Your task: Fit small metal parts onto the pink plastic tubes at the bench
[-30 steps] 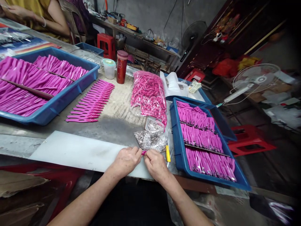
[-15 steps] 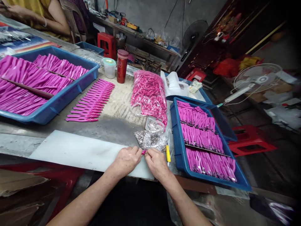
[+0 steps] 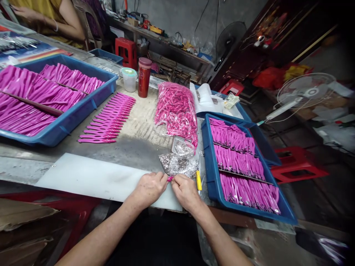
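Observation:
My left hand [image 3: 149, 189] and my right hand [image 3: 186, 192] meet at the near edge of a white board [image 3: 91, 178], fingers pinched together. Between them shows the tip of a small pink plastic piece [image 3: 169, 178], gripped from both sides. Just beyond my fingers lies a clear bag of small metal parts [image 3: 179, 164]. A yellow-handled tool [image 3: 198, 180] rests right of my right hand.
A blue tray of pink pieces [image 3: 244, 173] sits to the right, a larger blue tray [image 3: 50, 99] at left. A row of pink strips [image 3: 109, 118], a bag of pink parts [image 3: 176, 111], a red flask [image 3: 144, 77] and a lidded cup [image 3: 129, 79] lie behind. Another person's arm [image 3: 63, 22] is far left.

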The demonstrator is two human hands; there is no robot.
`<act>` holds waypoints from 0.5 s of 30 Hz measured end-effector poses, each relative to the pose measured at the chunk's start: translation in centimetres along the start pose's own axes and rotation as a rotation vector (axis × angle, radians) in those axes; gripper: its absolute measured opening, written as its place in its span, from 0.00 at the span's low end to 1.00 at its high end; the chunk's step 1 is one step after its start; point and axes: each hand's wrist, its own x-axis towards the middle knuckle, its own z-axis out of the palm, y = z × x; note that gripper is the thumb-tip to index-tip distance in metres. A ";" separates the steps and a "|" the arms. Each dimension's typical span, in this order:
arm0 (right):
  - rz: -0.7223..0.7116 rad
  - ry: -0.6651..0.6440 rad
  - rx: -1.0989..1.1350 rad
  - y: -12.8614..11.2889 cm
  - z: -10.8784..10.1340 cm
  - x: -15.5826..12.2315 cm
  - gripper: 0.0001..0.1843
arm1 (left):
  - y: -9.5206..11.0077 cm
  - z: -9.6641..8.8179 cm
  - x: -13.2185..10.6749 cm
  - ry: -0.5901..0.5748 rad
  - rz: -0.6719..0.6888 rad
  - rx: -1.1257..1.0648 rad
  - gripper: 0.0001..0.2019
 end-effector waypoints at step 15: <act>0.054 -0.078 -0.084 0.4 -0.2 -0.2 0.09 | -0.2 0.0 0.0 -0.020 -0.033 -0.051 0.10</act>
